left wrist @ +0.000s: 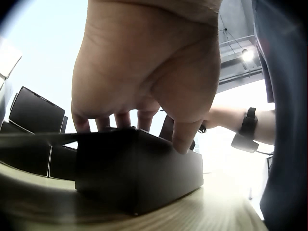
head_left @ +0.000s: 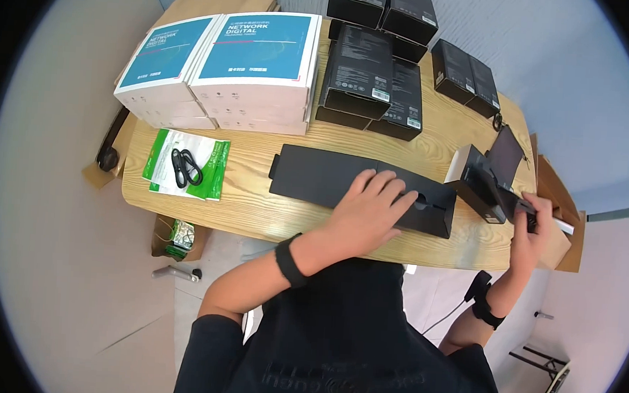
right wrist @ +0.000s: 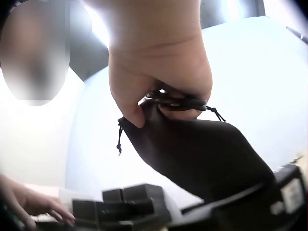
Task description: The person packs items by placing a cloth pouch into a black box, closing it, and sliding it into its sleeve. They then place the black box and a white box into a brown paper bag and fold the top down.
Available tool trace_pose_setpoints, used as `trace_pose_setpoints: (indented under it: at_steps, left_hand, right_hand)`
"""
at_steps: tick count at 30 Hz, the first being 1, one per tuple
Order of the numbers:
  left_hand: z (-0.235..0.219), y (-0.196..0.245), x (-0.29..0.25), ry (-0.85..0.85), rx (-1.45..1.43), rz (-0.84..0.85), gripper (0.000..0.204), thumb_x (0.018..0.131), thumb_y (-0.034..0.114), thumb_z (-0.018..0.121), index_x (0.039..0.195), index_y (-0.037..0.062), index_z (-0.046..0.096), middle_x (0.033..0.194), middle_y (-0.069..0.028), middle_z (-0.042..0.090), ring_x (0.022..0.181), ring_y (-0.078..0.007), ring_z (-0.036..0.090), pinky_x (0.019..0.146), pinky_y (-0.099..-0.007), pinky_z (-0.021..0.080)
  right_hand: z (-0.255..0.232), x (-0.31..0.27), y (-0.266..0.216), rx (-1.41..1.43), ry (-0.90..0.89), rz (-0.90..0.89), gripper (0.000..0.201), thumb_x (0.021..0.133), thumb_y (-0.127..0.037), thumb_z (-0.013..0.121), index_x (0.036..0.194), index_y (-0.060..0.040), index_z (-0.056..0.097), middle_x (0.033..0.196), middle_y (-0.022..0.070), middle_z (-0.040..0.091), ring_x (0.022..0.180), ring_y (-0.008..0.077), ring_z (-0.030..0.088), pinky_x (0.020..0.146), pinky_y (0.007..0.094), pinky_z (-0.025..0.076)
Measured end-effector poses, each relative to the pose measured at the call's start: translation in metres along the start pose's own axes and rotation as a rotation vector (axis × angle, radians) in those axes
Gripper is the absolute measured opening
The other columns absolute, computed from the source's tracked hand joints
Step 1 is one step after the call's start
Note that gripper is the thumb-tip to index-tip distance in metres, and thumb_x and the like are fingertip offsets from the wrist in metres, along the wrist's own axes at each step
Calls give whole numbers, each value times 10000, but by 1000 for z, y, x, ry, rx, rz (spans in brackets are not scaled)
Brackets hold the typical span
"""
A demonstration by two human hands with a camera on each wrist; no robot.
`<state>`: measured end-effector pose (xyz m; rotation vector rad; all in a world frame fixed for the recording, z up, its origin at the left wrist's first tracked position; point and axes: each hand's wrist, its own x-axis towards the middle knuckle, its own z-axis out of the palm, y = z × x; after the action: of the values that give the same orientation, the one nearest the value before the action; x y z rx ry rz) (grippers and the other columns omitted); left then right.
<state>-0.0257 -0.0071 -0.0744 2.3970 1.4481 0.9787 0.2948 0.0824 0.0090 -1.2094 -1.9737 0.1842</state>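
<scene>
An opened long black box lies across the table, its right half a tray with a round cutout. My left hand holds that tray half from above, the thumb down over the near wall in the left wrist view and the other fingers spread across the top. At the table's right end my right hand pinches a black drawstring pouch, which hangs from the fingers with its cords dangling. A dark rounded piece shows between thumb and fingers. Below the pouch stands an upright open black box.
White-and-blue boxes are stacked at the back left; several black boxes stand at the back. A black cable lies on green-and-white packets. Another dark pouch lies at the right, near an open carton.
</scene>
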Motion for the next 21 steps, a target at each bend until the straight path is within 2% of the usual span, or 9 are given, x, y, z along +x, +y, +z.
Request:
trace_pose_setpoints:
  at_steps: [3, 5, 7, 8, 10, 11, 13, 14, 21]
  left_hand:
    - [-45, 8, 22, 55, -182, -48, 648, 879, 273, 773, 1428, 39, 521, 1284, -191, 553, 1257, -364, 500, 1061, -462, 396]
    - [-70, 8, 42, 168, -392, -28, 616, 920, 253, 728, 1441, 17, 499, 1292, -175, 550, 1161, -305, 565, 969, -402, 468]
    - [-102, 25, 54, 191, -659, -187, 447, 943, 213, 707, 1313, -2, 579, 1190, -126, 599, 1049, -211, 601, 876, -329, 497]
    - [-112, 25, 59, 182, -653, -203, 447, 943, 213, 707, 1313, -2, 579, 1190, -126, 599, 1049, -211, 601, 876, -329, 497]
    - [-126, 18, 72, -77, -857, -209, 240, 948, 176, 722, 1103, 13, 638, 1029, -58, 633, 880, -136, 617, 754, -274, 507]
    - [-123, 24, 79, -91, -855, -222, 240, 948, 176, 722, 1103, 13, 638, 1029, -58, 633, 880, -136, 617, 754, -274, 507]
    - [-113, 32, 93, -245, -877, -479, 188, 933, 163, 759, 932, 39, 619, 877, -20, 629, 763, -116, 615, 658, -258, 491]
    - [-101, 25, 100, -188, -587, -197, 223, 892, 135, 802, 950, 51, 603, 827, -7, 612, 700, -89, 599, 581, -245, 466]
    - [-80, 8, 135, -276, -648, -249, 263, 828, 62, 775, 1019, 35, 596, 848, -14, 655, 701, -103, 608, 568, -239, 464]
  right_hand:
    - [-8, 37, -61, 166, -53, -193, 316, 799, 97, 608, 1098, 5, 648, 998, 79, 603, 911, 194, 577, 856, 298, 451]
    - [6, 48, -86, 271, -119, -264, 320, 762, 119, 575, 1060, 17, 631, 988, 92, 601, 912, 200, 571, 868, 300, 446]
    - [28, 52, -100, 553, -90, -268, 390, 644, 140, 563, 1011, 14, 607, 968, 113, 594, 888, 227, 575, 822, 323, 466]
    - [37, 58, -98, 567, -95, -255, 390, 644, 140, 563, 1011, 14, 607, 968, 113, 594, 888, 227, 575, 822, 323, 466]
    - [56, 77, -92, 707, -263, -573, 413, 583, 142, 609, 971, 0, 598, 962, 120, 594, 846, 261, 586, 751, 343, 483]
    - [62, 84, -91, 693, -327, -641, 415, 569, 136, 661, 953, -11, 608, 952, 124, 588, 801, 301, 584, 695, 352, 491]
    - [69, 86, -91, 629, -333, -674, 278, 610, 76, 628, 862, -16, 556, 909, 155, 579, 795, 220, 535, 693, 289, 410]
    - [73, 86, -86, 634, -328, -658, 278, 610, 76, 628, 862, -16, 556, 909, 155, 579, 795, 220, 535, 693, 289, 410]
    - [79, 93, -57, 483, -200, -488, 230, 627, -8, 704, 855, -25, 679, 1038, 171, 568, 815, 218, 573, 689, 258, 436]
